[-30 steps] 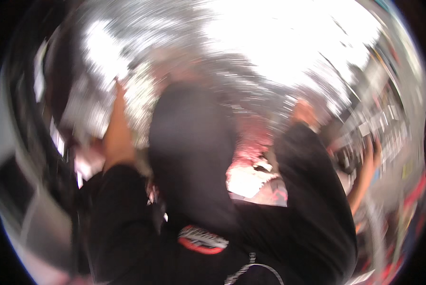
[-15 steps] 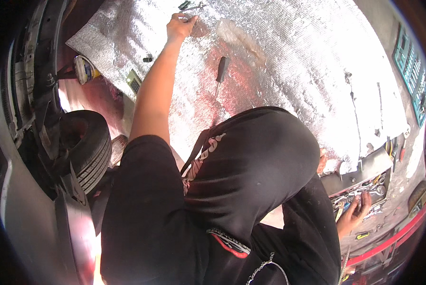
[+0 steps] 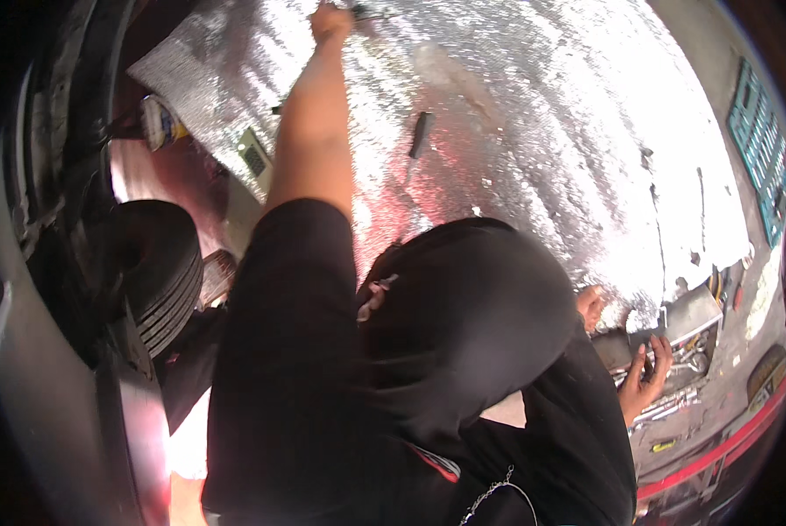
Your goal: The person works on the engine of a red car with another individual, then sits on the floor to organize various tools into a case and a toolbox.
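Note:
Far ahead, my left hand (image 3: pixel 331 22) reaches across a silver foil sheet (image 3: pixel 568 114), its fingers blurred and partly cut by the upper edge. Right beside it lies a small dark tool (image 3: pixel 362 12) with a thin metal part; whether the hand grips it is unclear. Nearer to me, a screwdriver (image 3: pixel 421 134) with a dark handle rests on the foil. Off to the right, my right hand (image 3: pixel 645 381) hovers, fingers apart, over or at the edge of a metal tool tray (image 3: pixel 695 307) holding wrenches and other hand tools. Nothing shows in its grasp.
A tyre (image 3: pixel 156 272) and dark car parts stand at the left. A can (image 3: pixel 158 123) and a green board-like piece (image 3: pixel 254 153) sit by the foil's left edge. At far right is a teal tool case (image 3: pixel 761 149); a red metal frame (image 3: pixel 717 447) runs below it. My black-clothed knee (image 3: pixel 480 307) blocks the middle.
My left hand has moved farther up, beside the dark tool. My right hand has shifted slightly up and left over the tray. The whole view has moved a little.

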`<act>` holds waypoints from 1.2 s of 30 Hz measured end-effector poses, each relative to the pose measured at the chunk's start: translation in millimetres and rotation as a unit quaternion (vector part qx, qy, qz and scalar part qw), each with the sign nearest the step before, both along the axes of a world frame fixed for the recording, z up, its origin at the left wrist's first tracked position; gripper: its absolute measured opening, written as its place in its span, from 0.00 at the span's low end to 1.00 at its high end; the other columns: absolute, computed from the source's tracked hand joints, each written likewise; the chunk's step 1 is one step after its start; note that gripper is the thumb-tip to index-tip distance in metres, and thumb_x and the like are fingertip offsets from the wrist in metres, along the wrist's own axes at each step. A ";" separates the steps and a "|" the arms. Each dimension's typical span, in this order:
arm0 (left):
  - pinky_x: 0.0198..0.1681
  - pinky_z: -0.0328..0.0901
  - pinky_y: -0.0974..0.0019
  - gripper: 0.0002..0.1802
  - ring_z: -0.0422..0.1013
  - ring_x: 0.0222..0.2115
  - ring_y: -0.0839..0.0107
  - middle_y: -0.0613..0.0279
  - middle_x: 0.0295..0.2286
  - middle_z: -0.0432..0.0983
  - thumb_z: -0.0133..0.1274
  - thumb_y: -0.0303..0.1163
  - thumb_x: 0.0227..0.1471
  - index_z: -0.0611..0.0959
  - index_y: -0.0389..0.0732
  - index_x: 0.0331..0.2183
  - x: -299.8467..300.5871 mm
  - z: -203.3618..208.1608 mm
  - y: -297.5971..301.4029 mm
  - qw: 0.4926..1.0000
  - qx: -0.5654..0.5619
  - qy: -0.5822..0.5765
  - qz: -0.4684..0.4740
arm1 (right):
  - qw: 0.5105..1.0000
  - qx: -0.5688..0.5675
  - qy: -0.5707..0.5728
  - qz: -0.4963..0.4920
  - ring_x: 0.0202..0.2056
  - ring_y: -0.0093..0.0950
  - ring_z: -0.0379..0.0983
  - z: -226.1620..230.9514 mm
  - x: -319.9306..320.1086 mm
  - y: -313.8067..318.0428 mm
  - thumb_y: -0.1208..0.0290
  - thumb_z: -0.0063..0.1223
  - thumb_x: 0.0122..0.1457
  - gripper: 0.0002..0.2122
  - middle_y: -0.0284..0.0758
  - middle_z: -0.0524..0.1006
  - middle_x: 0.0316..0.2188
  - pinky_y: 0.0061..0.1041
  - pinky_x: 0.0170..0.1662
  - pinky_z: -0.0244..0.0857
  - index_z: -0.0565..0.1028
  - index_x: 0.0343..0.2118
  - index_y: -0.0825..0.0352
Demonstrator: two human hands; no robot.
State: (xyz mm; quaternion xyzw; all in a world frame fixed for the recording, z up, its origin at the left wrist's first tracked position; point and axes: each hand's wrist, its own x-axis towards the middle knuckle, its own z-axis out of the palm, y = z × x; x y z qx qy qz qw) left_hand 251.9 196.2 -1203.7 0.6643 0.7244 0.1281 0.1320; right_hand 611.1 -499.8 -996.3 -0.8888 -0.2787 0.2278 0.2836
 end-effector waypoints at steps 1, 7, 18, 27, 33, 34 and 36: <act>0.39 0.71 0.57 0.29 0.78 0.37 0.60 0.56 0.31 0.81 0.60 0.62 0.43 0.80 0.53 0.41 19.2 1.6 -4.2 0.999 -0.007 0.047 -0.021 | 1.000 -0.008 -0.026 0.004 0.51 0.34 0.68 -0.4 -3.4 3.0 0.77 0.51 0.62 0.11 0.45 0.68 0.54 0.29 0.44 0.69 0.74 0.47 0.71; 0.41 0.70 0.55 0.26 0.76 0.35 0.55 0.53 0.33 0.80 0.60 0.52 0.48 0.79 0.43 0.42 47.4 24.4 -62.6 0.989 0.076 0.060 -0.109 | 0.998 -0.006 -0.054 -0.021 0.51 0.32 0.68 -10.5 4.8 15.5 0.75 0.54 0.62 0.11 0.41 0.65 0.56 0.27 0.44 0.68 0.74 0.46 0.70; 0.44 0.69 0.51 0.31 0.76 0.39 0.50 0.46 0.35 0.80 0.45 0.59 0.56 0.75 0.40 0.45 -29.6 31.0 -124.1 0.998 -0.026 0.048 0.011 | 0.998 0.021 -0.027 0.059 0.52 0.34 0.67 -15.7 8.7 68.0 0.76 0.51 0.62 0.11 0.43 0.64 0.56 0.29 0.47 0.69 0.74 0.46 0.72; 0.49 0.66 0.48 0.39 0.74 0.44 0.46 0.41 0.42 0.77 0.33 0.66 0.57 0.73 0.40 0.49 -192.2 21.0 -111.8 0.951 -0.093 0.207 0.211 | 0.999 -0.025 0.040 0.023 0.53 0.35 0.66 -18.1 0.3 63.7 0.77 0.52 0.61 0.10 0.43 0.63 0.57 0.32 0.47 0.68 0.74 0.45 0.70; 0.45 0.70 0.51 0.34 0.76 0.41 0.48 0.47 0.40 0.80 0.40 0.63 0.54 0.81 0.43 0.43 -144.4 20.3 -108.4 0.954 -0.033 0.243 0.169 | 0.999 0.010 0.039 0.036 0.51 0.35 0.68 -14.9 1.9 81.9 0.81 0.51 0.60 0.10 0.42 0.64 0.56 0.31 0.47 0.68 0.73 0.45 0.70; 0.45 0.69 0.52 0.34 0.76 0.42 0.48 0.49 0.39 0.80 0.42 0.63 0.53 0.81 0.45 0.44 -140.4 23.6 -114.2 0.956 -0.058 0.241 0.158 | 0.998 0.007 0.040 0.043 0.51 0.36 0.68 -14.0 0.7 83.3 0.81 0.52 0.60 0.10 0.42 0.65 0.56 0.30 0.47 0.68 0.73 0.44 0.70; 0.45 0.69 0.53 0.33 0.76 0.42 0.49 0.50 0.38 0.81 0.43 0.65 0.53 0.82 0.49 0.44 -108.2 40.0 -118.1 0.978 -0.065 0.193 0.045 | 0.998 -0.015 0.025 0.058 0.54 0.37 0.66 -7.7 -3.9 88.5 0.80 0.53 0.59 0.10 0.43 0.67 0.55 0.31 0.48 0.66 0.74 0.44 0.69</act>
